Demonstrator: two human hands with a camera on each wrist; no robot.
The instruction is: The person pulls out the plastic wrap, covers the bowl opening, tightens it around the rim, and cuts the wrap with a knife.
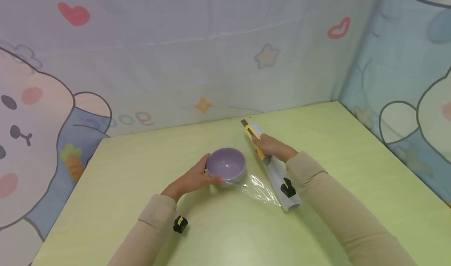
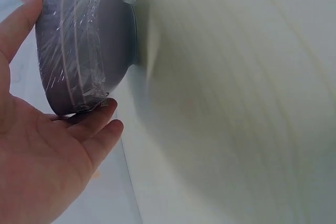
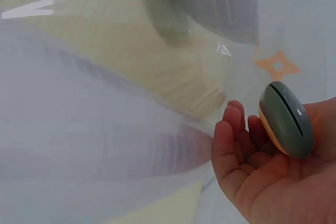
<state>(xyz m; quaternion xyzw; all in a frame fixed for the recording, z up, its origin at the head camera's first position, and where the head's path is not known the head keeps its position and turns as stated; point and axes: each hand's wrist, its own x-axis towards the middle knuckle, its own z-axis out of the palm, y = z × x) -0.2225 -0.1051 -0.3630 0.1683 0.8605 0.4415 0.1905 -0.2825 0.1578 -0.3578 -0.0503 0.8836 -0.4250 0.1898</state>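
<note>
A purple bowl (image 1: 225, 164) stands on the table, held by my left hand (image 1: 193, 176) with the thumb at its near rim and the fingers round its left side. Clear cling film (image 2: 73, 40) clings to the bowl's outer wall in the left wrist view. From there the film (image 1: 258, 189) stretches to a pale roll of cling film (image 1: 278, 183) on the right. My right hand (image 1: 276, 146) grips a yellow and grey utility knife (image 1: 251, 132) over the far part of the roll. In the right wrist view, the knife's rounded grey end (image 3: 286, 119) shows in the palm.
The pale yellow-green table (image 1: 141, 203) ends at a printed cloth backdrop (image 1: 169, 70) behind and another cloth (image 1: 398, 82) at the right. Small black mounts sit at the left wrist (image 1: 180, 224) and right wrist (image 1: 288, 187).
</note>
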